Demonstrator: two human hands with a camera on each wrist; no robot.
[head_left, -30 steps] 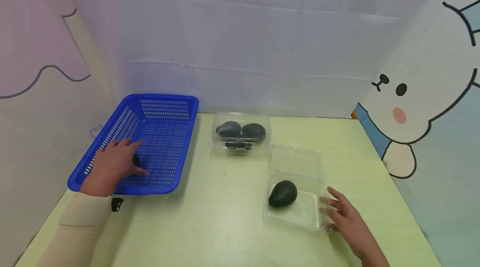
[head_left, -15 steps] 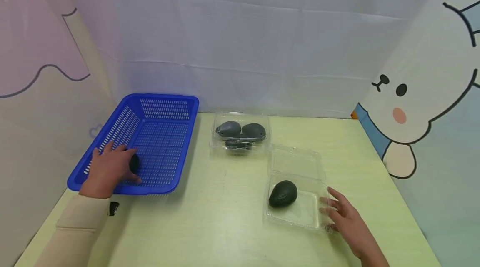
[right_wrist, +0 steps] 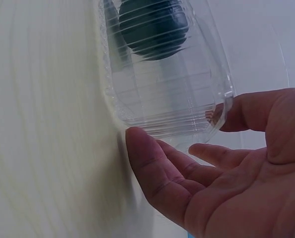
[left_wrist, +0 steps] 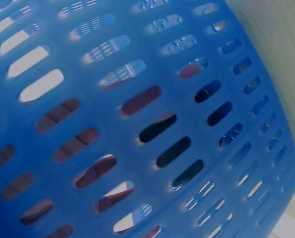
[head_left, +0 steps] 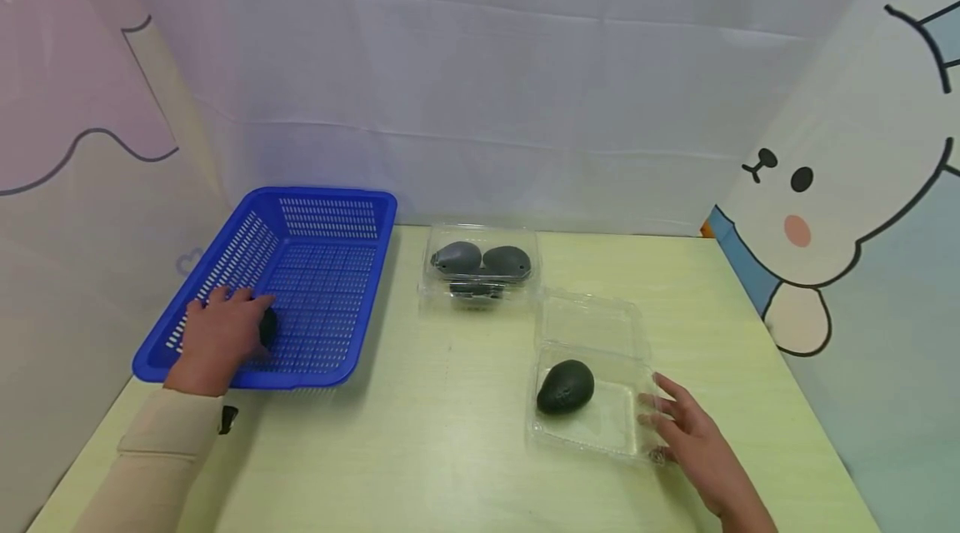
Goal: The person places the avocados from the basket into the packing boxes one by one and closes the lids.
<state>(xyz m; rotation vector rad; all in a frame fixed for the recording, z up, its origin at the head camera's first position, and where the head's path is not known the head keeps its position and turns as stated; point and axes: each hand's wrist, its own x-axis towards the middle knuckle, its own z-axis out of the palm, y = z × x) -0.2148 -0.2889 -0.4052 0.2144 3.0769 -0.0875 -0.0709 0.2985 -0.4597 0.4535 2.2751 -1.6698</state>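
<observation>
gripping 1 dark green avocado [head_left: 267,326], the left hand [head_left: 220,337] sits at 7 o'clock within the blue slotted plastic basket [head_left: 315,291], its thumb and fingers bent about the fruit, which rests toward the basket's 6 o'clock end. the left wrist view looks through the slots of the wall, where the fingers and the dark skin of that avocado show in pieces. a cream sleeve [head_left: 153,458] covers the left forearm, and a small black object [head_left: 228,419] shows beside the cuff.

at 5 o'clock from the middle of the head view lies a transparent clamshell box [head_left: 615,420], its ribbed lid [head_left: 592,325] folded back toward 12 o'clock. inside it, 1 loose avocado [head_left: 566,387] leans toward 10 o'clock. the right hand [head_left: 699,451] holds that box by its end wall at 4 o'clock, thumb at 1 corner and fingertips at the lower edge.

between 10 and 11 o'clock from that box, a covered clamshell [head_left: 480,231] contains 3 avocados [head_left: 507,263]. everything stands on a pale wood-grain table [head_left: 420,466]; a cartoon rabbit [head_left: 832,216] marks the backdrop at 3 o'clock.
</observation>
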